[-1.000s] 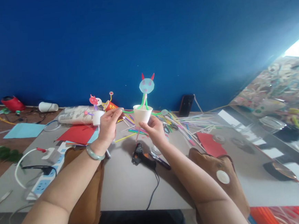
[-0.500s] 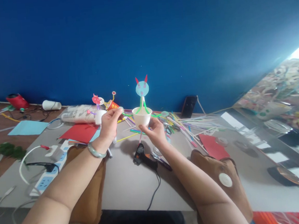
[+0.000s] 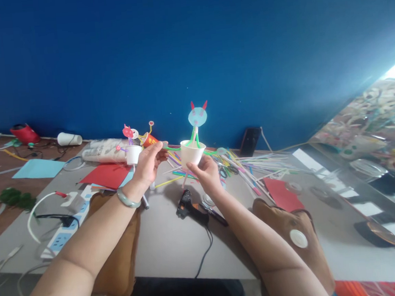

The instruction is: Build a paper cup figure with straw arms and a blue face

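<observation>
A white paper cup (image 3: 191,153) is held above the table by my right hand (image 3: 206,172), with thumb and fingers pinching its lower part. Out of the cup rise green and white pipe cleaners or straws bearing a pale blue disc (image 3: 197,116) with two red pointed ears. Green arms stick out from both sides of the cup. At the tip of the left green arm is my left hand (image 3: 152,163), its fingers closed round the small end piece. Below the cup, a black glue gun (image 3: 191,207) lies on the table.
Loose colored sticks (image 3: 250,166) lie behind and to the right. A white cup figure (image 3: 134,154) stands at the left, near red paper (image 3: 107,174) and a power strip (image 3: 63,238). A phone (image 3: 251,141) leans on the blue wall. Brown cloth covers (image 3: 275,224) lie at both sides.
The cup in my right hand has shifted slightly right, and its disc figure now tilts to the right. My left hand has turned a little, and more of its fingers show.
</observation>
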Available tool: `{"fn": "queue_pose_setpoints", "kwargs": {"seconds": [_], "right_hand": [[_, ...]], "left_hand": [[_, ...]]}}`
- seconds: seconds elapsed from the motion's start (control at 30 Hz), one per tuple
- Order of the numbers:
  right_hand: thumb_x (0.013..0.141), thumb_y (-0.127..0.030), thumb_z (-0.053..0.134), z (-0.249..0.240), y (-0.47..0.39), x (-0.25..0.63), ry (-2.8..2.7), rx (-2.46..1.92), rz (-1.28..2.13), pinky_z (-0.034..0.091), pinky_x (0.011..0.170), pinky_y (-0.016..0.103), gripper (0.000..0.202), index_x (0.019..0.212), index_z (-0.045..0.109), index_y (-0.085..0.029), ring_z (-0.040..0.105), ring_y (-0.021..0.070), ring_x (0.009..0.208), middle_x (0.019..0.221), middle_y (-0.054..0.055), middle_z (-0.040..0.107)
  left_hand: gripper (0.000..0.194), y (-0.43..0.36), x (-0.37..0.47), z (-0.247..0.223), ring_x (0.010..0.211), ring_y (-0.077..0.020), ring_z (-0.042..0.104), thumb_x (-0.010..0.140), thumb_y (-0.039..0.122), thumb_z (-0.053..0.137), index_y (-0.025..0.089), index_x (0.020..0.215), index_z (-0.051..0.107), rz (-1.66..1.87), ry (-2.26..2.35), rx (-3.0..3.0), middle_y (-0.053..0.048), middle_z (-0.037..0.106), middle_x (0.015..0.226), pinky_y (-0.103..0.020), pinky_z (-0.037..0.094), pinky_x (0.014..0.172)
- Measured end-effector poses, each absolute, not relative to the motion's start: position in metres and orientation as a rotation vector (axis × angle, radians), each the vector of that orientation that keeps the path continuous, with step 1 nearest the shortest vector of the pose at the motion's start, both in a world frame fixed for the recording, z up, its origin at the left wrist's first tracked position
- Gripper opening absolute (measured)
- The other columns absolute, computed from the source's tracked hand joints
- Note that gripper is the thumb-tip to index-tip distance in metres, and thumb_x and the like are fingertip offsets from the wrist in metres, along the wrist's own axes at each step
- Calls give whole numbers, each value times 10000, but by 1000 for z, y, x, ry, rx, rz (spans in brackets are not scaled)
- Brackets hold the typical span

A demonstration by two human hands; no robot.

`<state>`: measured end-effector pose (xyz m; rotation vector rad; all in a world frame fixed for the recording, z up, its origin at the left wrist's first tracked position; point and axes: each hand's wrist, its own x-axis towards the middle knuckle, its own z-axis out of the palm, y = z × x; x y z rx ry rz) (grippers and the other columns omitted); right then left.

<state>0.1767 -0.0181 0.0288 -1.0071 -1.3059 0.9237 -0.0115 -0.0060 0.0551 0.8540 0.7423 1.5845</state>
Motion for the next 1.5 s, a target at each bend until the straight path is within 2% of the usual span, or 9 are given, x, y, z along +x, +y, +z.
{"fn": "queue_pose_setpoints", "kwargs": {"seconds": [0.17,0.4,0.6,0.9,1.1,1.27,1.4,1.5], "right_hand": [[671,-521,842,25,-16,177,-1307,-999,916,545,829,393,523,1017,651,-178,686,231,882,1006,91,740],[676,-541,823,18,-14,177,-1373,-1030,933,547,824,400,532,1023,656,-175,690,241,881,994,98,740],[659,-554,832,16,-16,175,-1438,-1040,969,562,782,374,522,993,664,-189,698,229,842,983,90,741],[658,-534,839,17,-18,174,-1489,-990,950,558,781,373,492,957,651,-190,693,227,865,1052,110,742],[650,-512,845,15,-18,175,-1519,-987,932,549,778,382,468,936,656,-193,677,226,847,984,99,736],[659,-526,837,16,-18,173,-1505,-965,955,543,770,374,459,931,662,-199,674,223,835,971,90,737],[677,-525,827,18,-17,172,-1453,-985,971,545,755,366,448,934,678,-190,672,214,802,946,85,736],[698,-517,816,20,-16,173,-1409,-974,999,554,793,379,441,956,695,-181,688,231,847,970,96,745]], "left_hand": [[386,-8,-12,56,668,-138,666,700,481,820,150,877,731,1597,722,863,-30,718,762,-277,523,684],[321,-8,-11,60,593,-98,601,602,387,884,151,695,688,1667,809,820,7,665,655,-246,490,633],[302,-10,-12,65,553,-67,532,559,324,890,146,643,660,1658,800,782,29,613,601,-208,443,587],[300,-8,-17,64,511,-76,493,595,292,886,139,666,637,1503,788,739,35,571,555,-226,394,535],[230,-2,-22,64,506,-83,511,653,203,848,137,701,633,1369,774,612,30,595,557,-234,406,543],[228,0,-23,60,513,-75,511,687,238,852,130,753,661,1349,760,647,22,627,602,-240,417,564],[293,-2,-20,59,550,-82,557,677,322,877,128,742,667,1399,746,700,6,654,645,-239,438,584],[343,-2,-17,58,572,-96,595,691,407,867,131,788,689,1416,738,722,-12,686,684,-246,457,591]]}}
